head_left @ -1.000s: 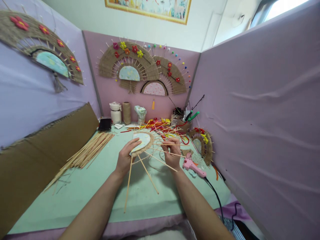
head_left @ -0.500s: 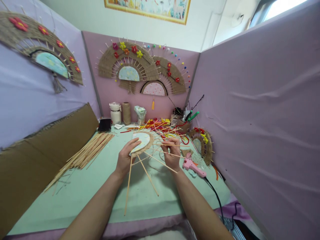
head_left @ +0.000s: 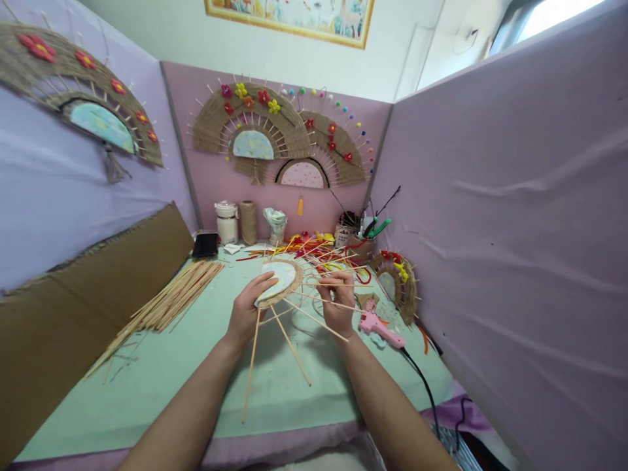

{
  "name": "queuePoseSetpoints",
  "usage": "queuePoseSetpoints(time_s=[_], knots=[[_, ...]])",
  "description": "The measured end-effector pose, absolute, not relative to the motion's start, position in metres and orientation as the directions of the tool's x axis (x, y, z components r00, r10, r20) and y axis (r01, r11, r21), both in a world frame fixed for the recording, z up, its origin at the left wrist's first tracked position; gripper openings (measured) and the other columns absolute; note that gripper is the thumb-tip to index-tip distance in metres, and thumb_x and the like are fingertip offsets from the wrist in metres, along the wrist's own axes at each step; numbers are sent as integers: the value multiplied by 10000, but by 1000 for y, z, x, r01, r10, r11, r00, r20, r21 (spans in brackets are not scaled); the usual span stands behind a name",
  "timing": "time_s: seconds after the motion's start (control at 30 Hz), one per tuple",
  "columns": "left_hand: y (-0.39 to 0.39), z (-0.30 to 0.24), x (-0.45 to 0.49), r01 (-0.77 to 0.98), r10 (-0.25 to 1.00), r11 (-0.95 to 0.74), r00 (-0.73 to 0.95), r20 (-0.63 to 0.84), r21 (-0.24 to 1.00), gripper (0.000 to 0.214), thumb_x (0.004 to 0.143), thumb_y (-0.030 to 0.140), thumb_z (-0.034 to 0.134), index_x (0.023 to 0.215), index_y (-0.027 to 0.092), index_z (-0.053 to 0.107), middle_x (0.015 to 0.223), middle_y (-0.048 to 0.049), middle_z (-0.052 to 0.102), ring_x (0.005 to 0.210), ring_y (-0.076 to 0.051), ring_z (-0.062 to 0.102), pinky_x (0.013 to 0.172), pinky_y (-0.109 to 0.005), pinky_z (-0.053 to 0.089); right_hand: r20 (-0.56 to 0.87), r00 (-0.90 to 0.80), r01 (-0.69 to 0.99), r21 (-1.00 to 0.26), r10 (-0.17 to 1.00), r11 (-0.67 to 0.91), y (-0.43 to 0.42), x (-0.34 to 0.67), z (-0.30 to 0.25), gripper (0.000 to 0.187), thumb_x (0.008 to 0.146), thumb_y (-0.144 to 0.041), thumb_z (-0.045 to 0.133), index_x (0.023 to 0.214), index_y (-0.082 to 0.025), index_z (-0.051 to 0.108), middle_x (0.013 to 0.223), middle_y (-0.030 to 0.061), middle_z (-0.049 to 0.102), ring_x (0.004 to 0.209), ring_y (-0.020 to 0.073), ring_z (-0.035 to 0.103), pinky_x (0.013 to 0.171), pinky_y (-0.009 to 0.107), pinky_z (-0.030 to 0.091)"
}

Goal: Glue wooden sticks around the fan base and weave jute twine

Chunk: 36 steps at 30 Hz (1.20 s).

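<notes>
Above the green table (head_left: 196, 392), left hand (head_left: 246, 311) clamps the half-disc (head_left: 288, 276), thumb on top, other fingers mostly hidden, probably to steady it, leaving the sticks (head_left: 291, 345) free to splay out. Right hand (head_left: 338, 304) curled among them, fingertips close together; can't tell what they grip. Glue gun (head_left: 380, 327) just right, likely for easy reach; stick pile (head_left: 171, 297) left, clear of the arms.

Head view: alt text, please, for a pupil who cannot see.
Left hand holds a semicircular fan frame with radiating sticks; right hand is among them. On the green tabletop lie a stick bundle and a pink glue gun; flowered fans hang behind.
</notes>
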<state>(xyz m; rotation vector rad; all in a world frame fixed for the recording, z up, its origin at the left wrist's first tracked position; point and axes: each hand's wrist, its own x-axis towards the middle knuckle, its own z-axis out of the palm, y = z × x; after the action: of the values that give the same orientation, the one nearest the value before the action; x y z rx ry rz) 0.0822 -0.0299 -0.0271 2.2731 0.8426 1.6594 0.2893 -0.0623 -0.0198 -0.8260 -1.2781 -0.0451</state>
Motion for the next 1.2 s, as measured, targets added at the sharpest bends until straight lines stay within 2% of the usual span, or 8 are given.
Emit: queuePoseSetpoints(time_s=[0.4, 0.53, 1.0, 1.2], knots=[[-30, -28, 83, 347, 569, -800, 177, 803, 490, 318, 866, 325, 603, 1160, 219, 659, 1279, -109, 613, 1174, -239, 583, 1009, -395, 453, 857, 315, 461, -515, 409, 723, -61, 290, -21, 28, 849, -201, 639, 864, -213, 660, 923, 42, 488, 822, 147, 546, 643, 271, 498], [-31, -28, 83, 354, 563, -798, 151, 812, 488, 317, 875, 336, 590, 1161, 217, 657, 1286, -109, 608, 1181, -235, 578, 1018, -401, 446, 866, 283, 482, -500, 412, 720, -62, 289, -21, 45, 850, -197, 639, 882, -215, 665, 927, 38, 493, 751, 124, 532, 606, 256, 478], [-29, -30, 83, 338, 567, -802, 174, 805, 492, 318, 860, 328, 615, 1160, 230, 659, 1281, -101, 613, 1169, -234, 586, 1013, -401, 451, 860, 303, 449, -508, 410, 735, -61, 288, -20, 25, 853, -217, 635, 860, -215, 659, 895, 37, 491, 800, 145, 541, 617, 259, 482], [-30, -30, 83, 350, 583, -786, 149, 799, 509, 329, 864, 338, 606, 1167, 219, 653, 1290, -108, 606, 1177, -238, 579, 1017, -411, 447, 837, 277, 449, -547, 472, 706, -62, 289, -21, 65, 854, -256, 632, 880, -201, 654, 922, 26, 476, 594, 77, 485, 556, 257, 460]])
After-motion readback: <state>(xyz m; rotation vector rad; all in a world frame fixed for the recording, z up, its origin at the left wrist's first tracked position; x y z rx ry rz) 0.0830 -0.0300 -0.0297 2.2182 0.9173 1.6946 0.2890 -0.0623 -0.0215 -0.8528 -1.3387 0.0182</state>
